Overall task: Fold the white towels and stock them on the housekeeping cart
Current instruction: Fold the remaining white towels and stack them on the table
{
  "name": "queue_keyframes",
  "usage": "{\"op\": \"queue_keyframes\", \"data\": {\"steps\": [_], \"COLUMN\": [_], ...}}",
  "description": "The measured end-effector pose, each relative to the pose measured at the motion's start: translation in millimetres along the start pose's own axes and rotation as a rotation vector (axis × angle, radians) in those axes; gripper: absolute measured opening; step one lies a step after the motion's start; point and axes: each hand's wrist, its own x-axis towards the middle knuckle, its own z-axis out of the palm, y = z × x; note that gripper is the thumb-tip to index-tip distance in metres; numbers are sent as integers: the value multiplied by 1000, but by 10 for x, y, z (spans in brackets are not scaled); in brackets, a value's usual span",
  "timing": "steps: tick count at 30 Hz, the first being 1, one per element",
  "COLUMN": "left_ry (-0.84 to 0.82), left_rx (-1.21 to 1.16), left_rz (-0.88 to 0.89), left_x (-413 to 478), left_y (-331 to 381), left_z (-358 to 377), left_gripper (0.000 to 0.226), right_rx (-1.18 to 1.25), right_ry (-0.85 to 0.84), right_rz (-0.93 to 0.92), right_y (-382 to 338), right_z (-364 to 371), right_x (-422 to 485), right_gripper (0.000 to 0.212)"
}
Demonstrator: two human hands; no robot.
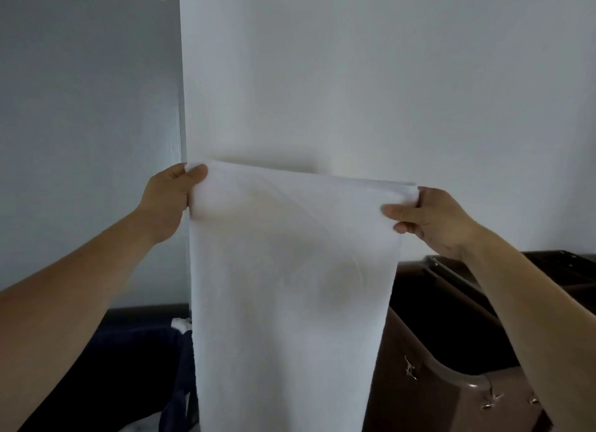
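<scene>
Left hand (pixel 171 196) pinches the white towel's (pixel 290 286) top left corner, and my right hand (pixel 432 222) grips the top right. I see the towel hanging flat before the wall (pixel 354 76), with the brown cart (pixel 451 383) low to its right.

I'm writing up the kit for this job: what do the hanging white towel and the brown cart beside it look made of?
The white towel: thin, soft cloth, matt; it hangs limp and shadows show through. The brown cart: probably moulded plastic, smooth, slightly glossy; its rounded rim catches highlights, with small shiny, metal-looking clips on the side.
</scene>
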Motion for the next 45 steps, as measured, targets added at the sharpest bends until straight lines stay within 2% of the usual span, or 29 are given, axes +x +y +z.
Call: {"op": "queue_keyframes", "data": {"steps": [3, 7, 11, 15, 22, 27, 31, 40, 45], "left_ry": [-52, -68, -12, -8, 86, 164, 191, 141, 120], "left_rx": [88, 243, 194, 69, 150, 211, 206, 96, 97], "left_rz": [65, 32, -92, -124, -129, -27, 27, -80, -175], "left_x": [-26, -27, 17, 142, 437, 582, 416, -606, -1497], "left_y": [115, 72, -62, -129, -271, -132, 36, 108, 43], "left_z": [-51, -100, 10, 122, 303, 533, 542, 212, -105], "left_gripper": [15, 14, 11, 11, 13, 18, 10, 7, 7], "right_rx": [84, -75, -134, -76, -97, -52, -37, -86, -114], "right_ry": [152, 167, 274, 359, 366, 380, 351, 309, 242], "right_rz": [-86, -24, 7, -100, -111, -138, -174, -106, -36], "right_y": [46, 183, 238, 315, 431, 424, 354, 436, 545], "right_z": [-2, 42, 109, 142, 141, 74, -13, 55, 152], "right_x": [-15, -21, 127, 235, 590, 798, 807, -145, -1125], "right_gripper": [23, 24, 45, 28, 16, 14, 17, 22, 42]}}
